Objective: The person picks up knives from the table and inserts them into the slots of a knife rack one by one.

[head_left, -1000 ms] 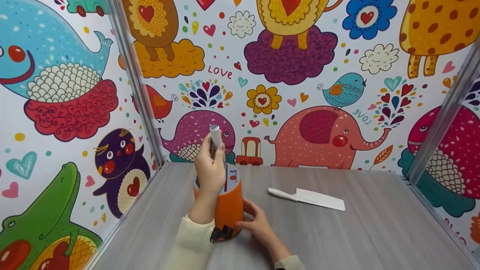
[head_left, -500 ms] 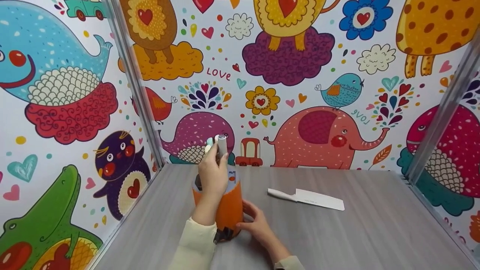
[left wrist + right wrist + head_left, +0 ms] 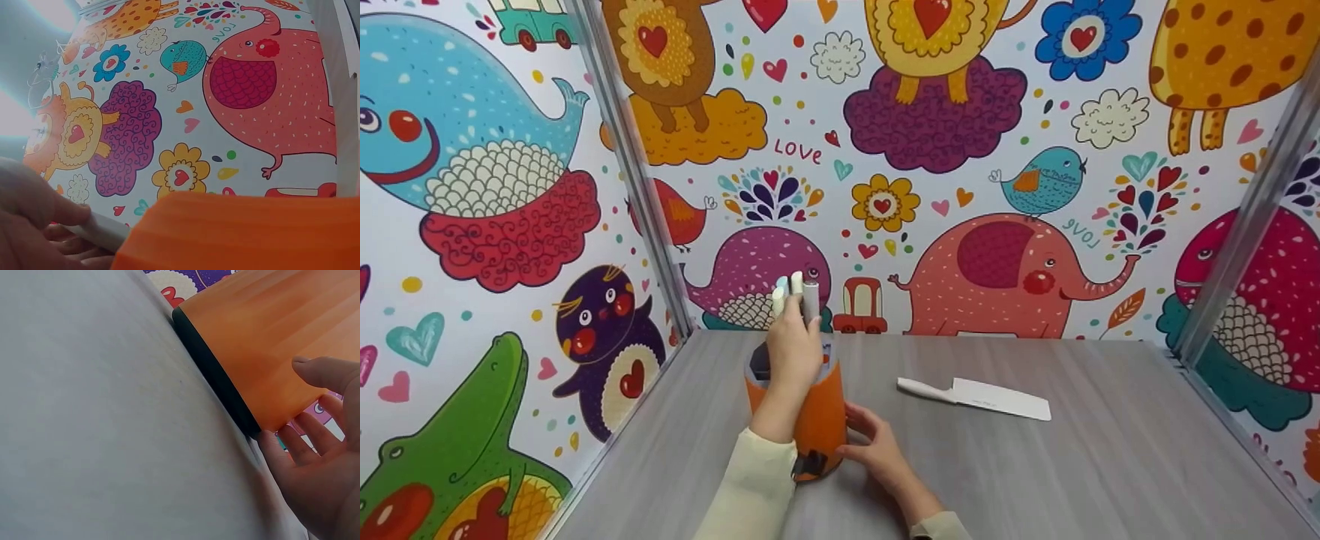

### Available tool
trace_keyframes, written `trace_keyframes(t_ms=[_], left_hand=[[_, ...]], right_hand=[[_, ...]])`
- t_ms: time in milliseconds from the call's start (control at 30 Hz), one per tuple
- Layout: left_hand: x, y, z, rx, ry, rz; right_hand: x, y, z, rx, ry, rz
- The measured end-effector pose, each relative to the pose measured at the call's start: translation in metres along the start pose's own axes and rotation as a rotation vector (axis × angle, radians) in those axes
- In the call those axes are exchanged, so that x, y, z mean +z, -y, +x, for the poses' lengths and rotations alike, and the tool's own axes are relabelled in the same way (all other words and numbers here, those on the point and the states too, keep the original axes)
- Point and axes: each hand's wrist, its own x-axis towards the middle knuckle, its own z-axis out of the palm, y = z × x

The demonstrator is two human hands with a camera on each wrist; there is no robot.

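An orange knife holder (image 3: 820, 416) stands upright on the table, with a pale inside and a dark base. Over its mouth, my left hand (image 3: 795, 349) pinches the pale handle (image 3: 811, 300) of a knife, whose blade is hidden behind the hand and holder. The left wrist view has that handle (image 3: 104, 232) between thumb and fingers, close to the orange wall (image 3: 242, 236). Other light handles (image 3: 778, 301) stick up beside it. My right hand (image 3: 879, 448) curves round the holder's lower right side. In the right wrist view its thumb (image 3: 323, 371) lies along the orange surface.
A white cleaver (image 3: 997, 399) lies flat on the grey wood-grain table (image 3: 1035, 480), right of the holder. Walls printed with cartoon animals (image 3: 990, 277) enclose the table at the back and sides, joined by metal corner posts (image 3: 637, 172).
My left hand has lowered with the knife handle toward the holder, and other handles now show beside its fingers. The right hand stays at the holder's side; the cleaver lies where it was.
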Motion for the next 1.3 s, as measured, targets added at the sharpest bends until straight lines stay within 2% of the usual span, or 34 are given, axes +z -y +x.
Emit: trace_keyframes(t_ms=[133,300,400,533,633,667,733,800,833,867,900,933,1000,1100,1167,1233,1300], left_hand=[[0.001,0.0,0.0,-0.011,0.02,0.014],[0.004,0.002,-0.001,-0.016,-0.011,-0.003],[0.005,0.004,-0.004,-0.025,-0.032,-0.067],[0.003,0.009,-0.014,0.021,-0.079,-0.223],[0.003,0.02,-0.026,0.132,-0.153,-0.375],[0.002,0.026,-0.031,0.189,-0.186,-0.403],[-0.001,0.04,-0.037,0.349,-0.287,-0.449],[-0.006,0.057,-0.039,0.513,-0.403,-0.415],[-0.009,0.067,-0.039,0.572,-0.456,-0.372],[-0.012,0.078,-0.039,0.612,-0.494,-0.329],[-0.013,0.091,-0.039,0.616,-0.494,-0.305],[-0.013,0.104,-0.039,0.592,-0.461,-0.281],[-0.011,0.13,-0.041,0.481,-0.321,-0.301],[-0.004,0.162,-0.043,0.258,-0.073,-0.409],[-0.001,0.174,-0.043,0.169,0.022,-0.494],[0.002,0.181,-0.043,0.146,0.079,-0.545],[0.005,0.186,-0.044,0.157,0.113,-0.575]], right_hand=[[0.0,0.0,0.0,0.003,-0.001,-0.001],[0.0,0.0,-0.001,0.012,-0.007,0.002],[-0.001,-0.001,-0.002,0.011,-0.005,0.015],[-0.001,0.0,-0.003,0.028,-0.004,0.029],[0.0,0.001,-0.003,0.057,-0.011,0.033],[0.0,0.002,-0.003,0.066,-0.016,0.032],[0.001,0.002,-0.002,0.076,-0.024,0.044],[0.004,0.003,0.0,0.098,-0.03,0.06],[0.006,0.003,0.001,0.112,-0.032,0.068],[0.007,0.004,0.002,0.122,-0.033,0.075],[0.008,0.004,0.002,0.126,-0.036,0.074],[0.008,0.004,0.003,0.13,-0.04,0.071],[0.008,0.004,0.003,0.116,-0.05,0.047],[0.004,0.003,0.002,0.095,-0.062,0.0],[0.003,0.003,0.002,0.109,-0.061,-0.012],[0.002,0.005,0.002,0.137,-0.059,-0.018],[0.002,0.005,0.001,0.156,-0.06,-0.016]])
